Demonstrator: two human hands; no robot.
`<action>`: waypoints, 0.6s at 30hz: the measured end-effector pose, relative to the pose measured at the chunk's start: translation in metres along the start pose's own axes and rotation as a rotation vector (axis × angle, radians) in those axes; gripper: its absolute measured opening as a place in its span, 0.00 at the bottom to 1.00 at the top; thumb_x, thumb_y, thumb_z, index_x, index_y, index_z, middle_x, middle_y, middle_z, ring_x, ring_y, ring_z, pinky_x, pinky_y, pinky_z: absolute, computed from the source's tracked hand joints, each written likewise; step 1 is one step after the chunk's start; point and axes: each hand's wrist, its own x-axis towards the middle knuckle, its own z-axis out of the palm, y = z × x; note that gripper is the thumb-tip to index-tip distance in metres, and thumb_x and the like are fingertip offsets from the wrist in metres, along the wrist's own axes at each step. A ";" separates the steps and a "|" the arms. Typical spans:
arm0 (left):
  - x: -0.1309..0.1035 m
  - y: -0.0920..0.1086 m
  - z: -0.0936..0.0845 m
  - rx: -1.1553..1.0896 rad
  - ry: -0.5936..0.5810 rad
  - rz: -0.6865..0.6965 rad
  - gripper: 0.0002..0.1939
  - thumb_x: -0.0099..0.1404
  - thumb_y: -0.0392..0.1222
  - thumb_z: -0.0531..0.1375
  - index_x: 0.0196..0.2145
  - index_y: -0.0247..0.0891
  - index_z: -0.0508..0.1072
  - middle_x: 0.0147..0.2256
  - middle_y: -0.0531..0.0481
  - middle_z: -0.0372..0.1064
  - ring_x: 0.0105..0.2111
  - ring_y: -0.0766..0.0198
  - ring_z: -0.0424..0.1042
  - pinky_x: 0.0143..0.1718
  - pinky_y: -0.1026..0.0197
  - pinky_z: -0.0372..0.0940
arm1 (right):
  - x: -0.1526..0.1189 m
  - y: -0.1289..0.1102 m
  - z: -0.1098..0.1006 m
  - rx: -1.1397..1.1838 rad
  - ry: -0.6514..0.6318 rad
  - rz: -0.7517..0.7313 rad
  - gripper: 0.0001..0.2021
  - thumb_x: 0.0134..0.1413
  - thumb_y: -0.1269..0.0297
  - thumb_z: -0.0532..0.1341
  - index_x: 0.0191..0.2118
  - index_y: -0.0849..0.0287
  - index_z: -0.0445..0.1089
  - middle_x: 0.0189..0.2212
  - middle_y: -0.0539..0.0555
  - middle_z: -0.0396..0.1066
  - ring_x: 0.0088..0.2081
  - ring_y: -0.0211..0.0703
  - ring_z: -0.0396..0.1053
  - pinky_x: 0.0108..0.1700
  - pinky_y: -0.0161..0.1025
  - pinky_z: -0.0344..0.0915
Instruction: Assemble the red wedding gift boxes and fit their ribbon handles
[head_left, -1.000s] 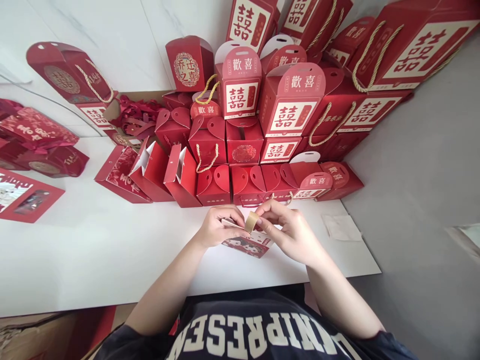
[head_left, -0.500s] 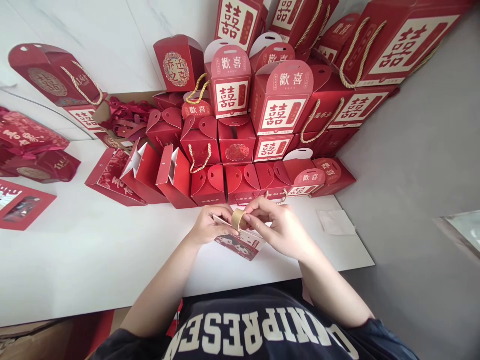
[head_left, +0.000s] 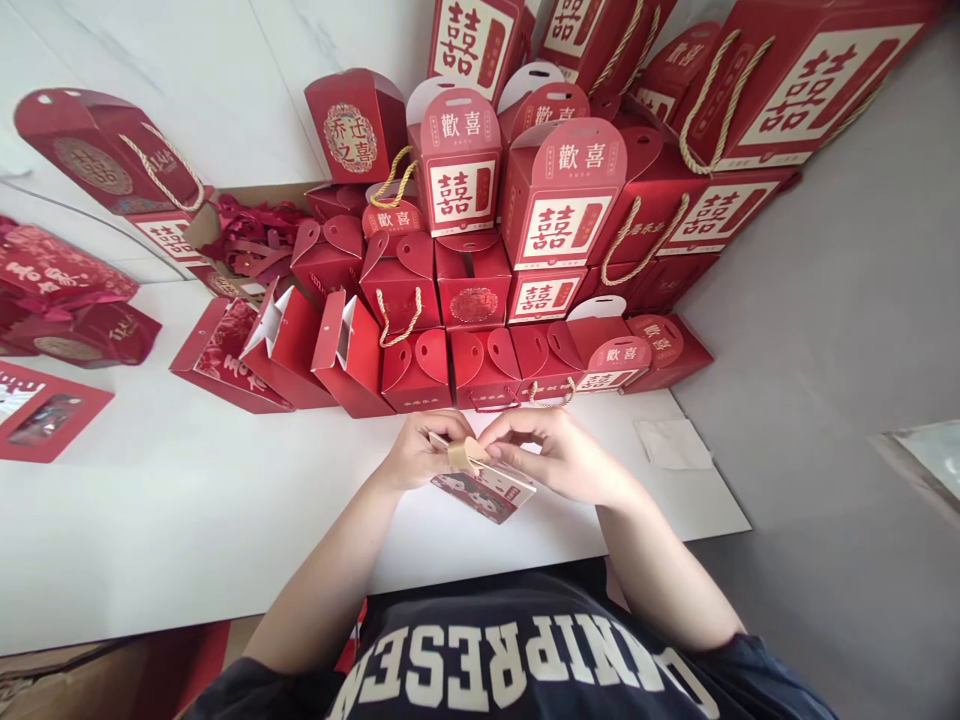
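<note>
A small red and white gift box (head_left: 480,494) with cartoon figures on its front is held at a slant just above the white table. A gold ribbon (head_left: 463,456) forms a loop at its top edge. My left hand (head_left: 414,452) is closed on the box's upper left side, thumb by the ribbon. The fingers of my right hand (head_left: 561,458) pinch at the ribbon's right part, above the box's top edge. What the fingertips behind the ribbon touch is hidden.
Red gift boxes (head_left: 562,200) with rope handles are stacked at the back. Open red bags (head_left: 349,355) stand left of centre, near a carton of dark red ribbons (head_left: 255,235). A white paper (head_left: 673,444) lies at right beside the grey wall (head_left: 817,340).
The gold ribbon loop has shifted slightly left and lower, flattening toward my left thumb. My right fingers have moved a little left and down along it. The box stays nearly in place.
</note>
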 end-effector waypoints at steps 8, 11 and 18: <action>-0.001 -0.004 -0.001 -0.060 -0.102 -0.014 0.15 0.49 0.40 0.75 0.21 0.32 0.72 0.24 0.49 0.69 0.24 0.67 0.68 0.25 0.65 0.63 | 0.016 0.031 0.001 0.350 -0.232 0.042 0.12 0.56 0.57 0.69 0.35 0.62 0.72 0.30 0.51 0.73 0.32 0.36 0.70 0.36 0.34 0.67; 0.000 -0.012 -0.001 -0.067 -0.081 -0.015 0.19 0.47 0.44 0.76 0.28 0.34 0.72 0.29 0.49 0.70 0.28 0.65 0.71 0.30 0.63 0.66 | 0.012 0.027 0.000 0.275 -0.229 -0.020 0.11 0.58 0.58 0.67 0.36 0.62 0.72 0.31 0.51 0.72 0.32 0.36 0.69 0.36 0.35 0.66; -0.014 0.017 0.020 0.483 0.488 0.213 0.27 0.54 0.47 0.73 0.50 0.41 0.74 0.49 0.44 0.69 0.51 0.55 0.70 0.55 0.57 0.64 | -0.009 0.010 0.021 -0.157 0.318 -0.134 0.04 0.65 0.65 0.60 0.38 0.57 0.69 0.33 0.51 0.72 0.35 0.39 0.69 0.38 0.37 0.65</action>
